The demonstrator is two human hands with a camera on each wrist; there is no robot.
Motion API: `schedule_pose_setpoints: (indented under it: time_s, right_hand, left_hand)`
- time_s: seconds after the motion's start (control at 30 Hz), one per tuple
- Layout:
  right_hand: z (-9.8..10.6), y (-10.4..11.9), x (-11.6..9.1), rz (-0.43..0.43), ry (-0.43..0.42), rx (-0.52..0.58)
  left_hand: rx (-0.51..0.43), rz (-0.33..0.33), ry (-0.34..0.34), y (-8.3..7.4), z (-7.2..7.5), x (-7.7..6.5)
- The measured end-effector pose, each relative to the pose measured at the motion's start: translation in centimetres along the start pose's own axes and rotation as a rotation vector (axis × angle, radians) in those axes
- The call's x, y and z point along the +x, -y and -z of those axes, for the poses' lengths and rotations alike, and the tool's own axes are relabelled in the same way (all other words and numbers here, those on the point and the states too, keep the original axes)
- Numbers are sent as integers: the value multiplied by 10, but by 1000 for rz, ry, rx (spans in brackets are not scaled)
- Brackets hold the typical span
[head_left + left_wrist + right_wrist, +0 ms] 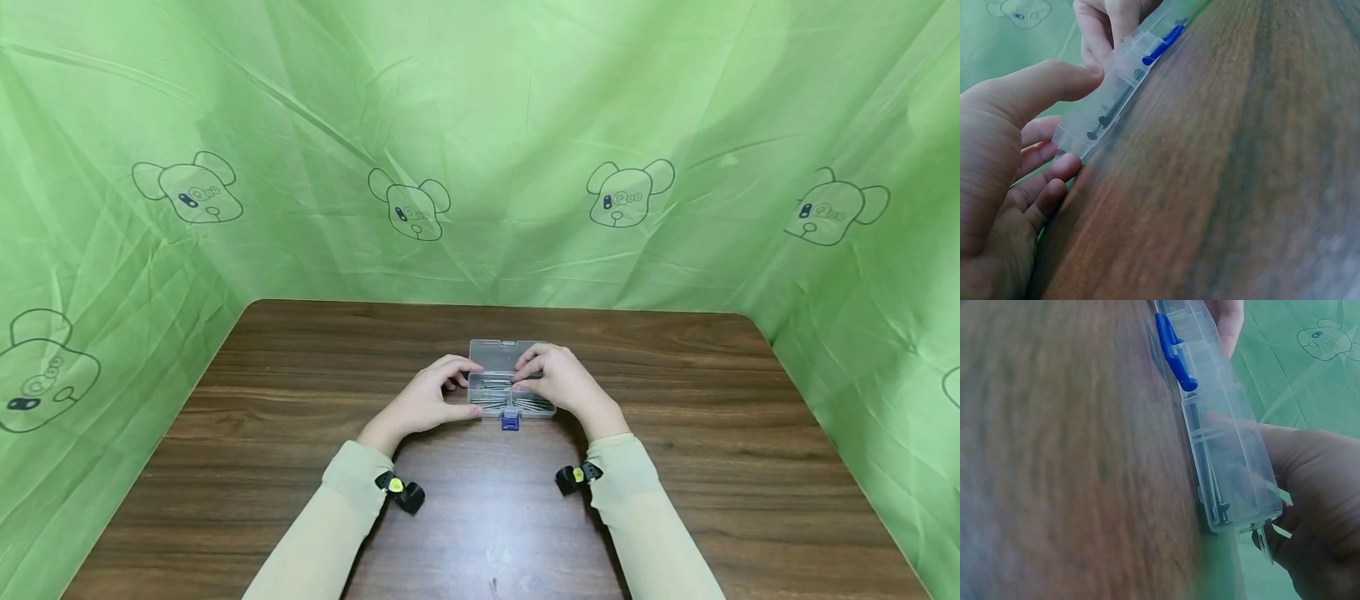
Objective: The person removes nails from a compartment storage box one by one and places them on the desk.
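- Head view, well left of the clear plastic box (534, 414): green cloth (45, 250) with outlined animal faces, running on behind the box and round to its right.
- Nearer the box, in front and to its left: pale left sleeve (322, 517), with a small black camera (410, 498) near the cuff.
- Touching the box's left end: left hand (423, 398), clamped on the box, with thumb at the front corner and index finger toward the back corner, near the lid; in the left wrist view, other fingers close against the end wall.
- Between both hands: the box itself, resting on the brown wooden table (750, 433), with lid (491, 354) swung back behind, thin metal nails (495, 383) in its compartments, and blue latch (510, 423) at the middle of the front edge.
- Over the box's right half: right hand (558, 379), apart from the left, with thumb and fingers bent toward the back compartment; partly seen through clear plastic in the right wrist view; cannot tell whether pinching a nail.
- In front of the box, to its right: pale right sleeve (645, 508), with a second black camera (567, 480).
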State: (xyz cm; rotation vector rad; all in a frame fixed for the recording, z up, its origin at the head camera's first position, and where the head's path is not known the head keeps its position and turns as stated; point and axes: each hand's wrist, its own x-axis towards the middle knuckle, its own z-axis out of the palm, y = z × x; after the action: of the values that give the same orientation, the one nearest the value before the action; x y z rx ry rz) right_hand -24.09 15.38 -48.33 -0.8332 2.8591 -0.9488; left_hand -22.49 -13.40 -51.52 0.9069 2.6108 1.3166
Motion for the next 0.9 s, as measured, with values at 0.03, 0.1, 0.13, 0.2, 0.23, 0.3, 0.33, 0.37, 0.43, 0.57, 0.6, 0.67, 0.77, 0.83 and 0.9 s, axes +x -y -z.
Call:
schedule_pose_setpoints:
  time_s: [0.03, 0.1, 0.13, 0.2, 0.23, 0.3, 0.33, 0.37, 0.43, 0.57, 0.6, 0.67, 0.77, 0.83, 0.9]
  right_hand:
    - [0, 0, 0, 2, 0, -7]
    - [0, 0, 0, 9, -2, -16]
    - [-1, 0, 0, 12, -3, -25]
    - [-1, 0, 0, 20, -5, -43]
    - [-2, 0, 0, 26, -7, -51]
    - [-3, 0, 0, 36, -12, -67]
    - [-3, 0, 0, 41, -15, -77]
    - [-4, 1, 1, 44, -19, -80]
    - [-5, 1, 2, 53, -28, -89]
    - [-5, 4, 4, 83, -52, -101]
    - [-6, 5, 4, 91, -57, -101]
    - [-6, 5, 5, 97, -60, -101]
    - [-6, 5, 5, 76, -49, -104]
    - [-6, 4, 4, 46, -35, -95]
    - [-6, 3, 4, 14, -18, -80]
  left_hand:
    - [1, -1, -1, 0, 0, 0]
    - [1, 0, -2, 0, 0, 0]
    - [1, -1, -3, -1, 0, 0]
    - [2, -3, -3, -1, 0, 0]
    - [0, -5, -3, -1, 0, 0]
    - [3, -5, -5, 0, 0, 0]
    - [3, -5, -6, 0, 0, 0]
    - [3, -3, -9, 0, 0, 0]
    - [3, -1, -12, 1, 1, 0]
    - [10, 7, -12, 0, 3, -1]
    - [11, 9, -11, 0, 3, -1]
    - [13, 12, -10, -1, 4, -2]
    - [14, 11, -15, -2, 3, -2]
    - [17, 7, -13, -1, 2, -1]
    - [19, 2, -11, 0, 1, -1]
